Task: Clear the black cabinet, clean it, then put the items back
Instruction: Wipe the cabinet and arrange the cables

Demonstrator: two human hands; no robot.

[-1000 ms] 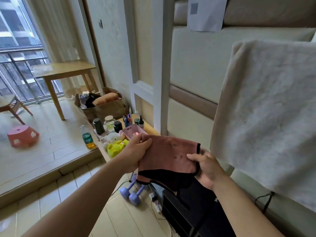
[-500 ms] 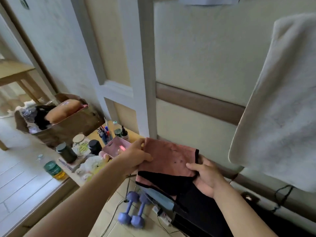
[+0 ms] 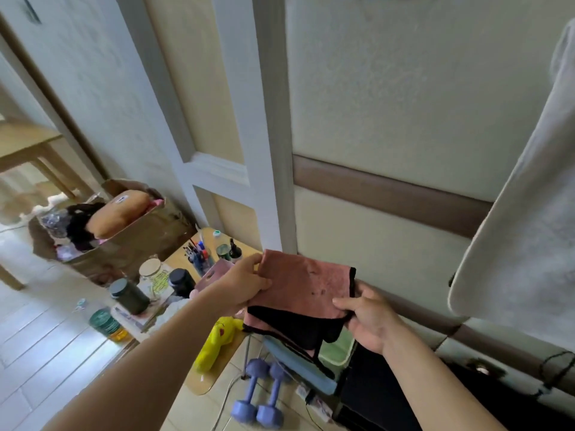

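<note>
A folded pink cloth with black trim [image 3: 306,286] is held flat in front of me, above the floor. My left hand [image 3: 241,287] grips its left edge and my right hand [image 3: 368,315] pinches its lower right corner. The black cabinet [image 3: 389,396] sits low at the bottom right, partly hidden by my right forearm; its top looks bare in the part I can see. Jars, a pen cup and small bottles [image 3: 199,262] crowd a low wooden table [image 3: 203,385] to the left.
A white towel [image 3: 522,213] hangs at the right. Two purple dumbbells [image 3: 259,395] and a cable lie on the tiled floor under the cloth. A yellow toy [image 3: 217,340] lies on the low table. A brown box of clutter [image 3: 124,241] stands by the wall.
The view has swung right and downward, toward the cabinet and the wall. Both hands keep hold of the pink cloth, still spread between them.
</note>
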